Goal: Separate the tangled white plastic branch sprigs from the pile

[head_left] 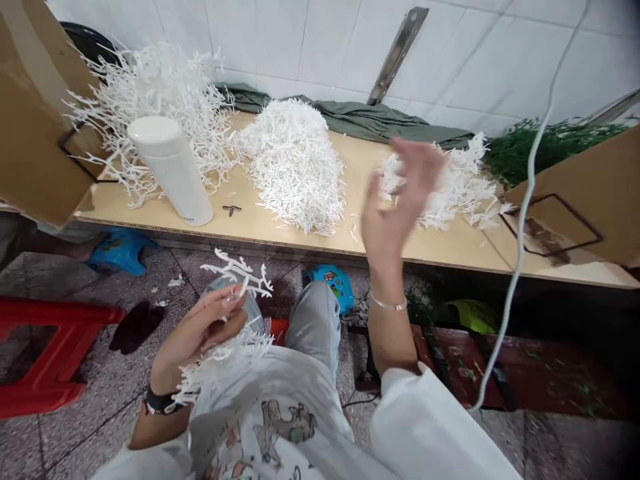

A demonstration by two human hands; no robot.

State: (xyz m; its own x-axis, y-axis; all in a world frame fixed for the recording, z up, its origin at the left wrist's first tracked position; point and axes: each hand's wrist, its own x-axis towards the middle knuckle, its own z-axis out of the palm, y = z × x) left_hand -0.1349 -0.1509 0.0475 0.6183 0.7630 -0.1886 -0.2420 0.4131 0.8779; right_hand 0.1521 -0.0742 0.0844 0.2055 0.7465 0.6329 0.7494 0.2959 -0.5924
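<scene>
My left hand (213, 320) is closed on a white branched plastic sprig (245, 277), pinched between thumb and fingers above my lap. Below that hand hangs a bunch of similar white sprigs (225, 363); whether the palm grips it too, I cannot tell. My right hand (400, 200) is raised over the table's front edge, blurred by motion. Its thumb and fingers look apart, with nothing visible between them. Just behind it lies a pile of white branched pieces (460, 187). Left of it is a heap of small white pieces (295, 167).
On the wooden table (240, 230) a white bottle (173, 170) stands before a tall heap of long white sprigs (155, 87). Cardboard boxes (35, 120) flank both ends. A pale cable (525, 213) hangs at right. A red stool (55, 347) and blue stools (123, 250) are below.
</scene>
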